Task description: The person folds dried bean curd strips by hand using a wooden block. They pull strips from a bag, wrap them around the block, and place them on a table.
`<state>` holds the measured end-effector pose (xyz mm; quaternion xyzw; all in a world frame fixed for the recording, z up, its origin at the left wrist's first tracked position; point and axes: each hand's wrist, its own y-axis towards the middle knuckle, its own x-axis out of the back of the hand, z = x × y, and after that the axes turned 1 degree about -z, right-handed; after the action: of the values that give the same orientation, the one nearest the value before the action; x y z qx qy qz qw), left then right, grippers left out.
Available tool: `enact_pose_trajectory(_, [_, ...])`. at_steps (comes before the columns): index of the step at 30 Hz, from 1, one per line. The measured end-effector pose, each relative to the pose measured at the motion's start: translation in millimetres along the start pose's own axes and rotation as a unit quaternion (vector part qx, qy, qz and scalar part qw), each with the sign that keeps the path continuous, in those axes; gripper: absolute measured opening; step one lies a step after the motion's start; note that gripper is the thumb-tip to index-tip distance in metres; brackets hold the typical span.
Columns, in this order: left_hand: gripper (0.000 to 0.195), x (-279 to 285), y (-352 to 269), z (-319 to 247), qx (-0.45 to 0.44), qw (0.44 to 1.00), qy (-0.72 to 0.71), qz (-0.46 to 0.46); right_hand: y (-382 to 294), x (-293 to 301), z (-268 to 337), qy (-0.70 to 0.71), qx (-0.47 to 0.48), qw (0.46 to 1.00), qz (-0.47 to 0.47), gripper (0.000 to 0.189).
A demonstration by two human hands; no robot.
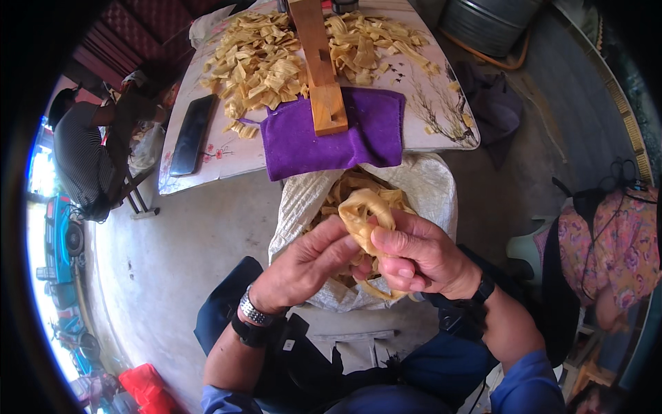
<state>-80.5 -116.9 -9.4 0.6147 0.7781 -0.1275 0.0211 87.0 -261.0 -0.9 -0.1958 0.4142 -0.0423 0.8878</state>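
Between my two hands is a looped, twisted piece of pale yellow dried husk [364, 207], probably corn husk. My right hand [426, 251] grips its lower right side between thumb and curled fingers. On the left of the piece, my left hand [310, 259] pinches it with thumb and fingertips; part of that grip is hidden. A strip end hangs below the hands. Under them stands an open white woven sack [432, 181] with more husk strips [357, 181] inside.
A table [235, 160] ahead bears heaped husk pieces [269, 72], a phone [192, 135], a purple cloth [289, 139] and a wooden beam [329, 106] resting on it. One person [83, 139] sits at left, another person [610, 233] at right. A metal drum [481, 26] stands at the far right.
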Motion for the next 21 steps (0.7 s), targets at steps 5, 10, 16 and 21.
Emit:
enact_pose_trajectory(5, [0.037, -2.8, -0.3, 10.0, 0.088, 0.988, -0.129, 0.018, 12.0, -3.0, -7.9, -0.129, 0.066, 0.988, -0.06, 0.021])
enact_pose_trajectory(10, [0.039, -3.4, 1.4, 20.3, 0.047, 0.971, -0.234, 0.009, 15.7, 4.5, -16.1, -0.183, 0.12, 0.968, -0.124, 0.021])
enact_pose_trajectory(16, [0.042, 1.5, 3.9, 23.1, 0.045, 0.942, -0.328, 0.051, 8.4, 4.1, -9.2, -0.128, 0.049, 0.989, -0.061, 0.024])
enact_pose_trajectory(21, [0.029, 2.3, 6.8, 24.4, 0.052, 0.962, -0.268, 0.021, 9.0, 9.6, -17.3, -0.174, 0.031, 0.979, -0.107, 0.024])
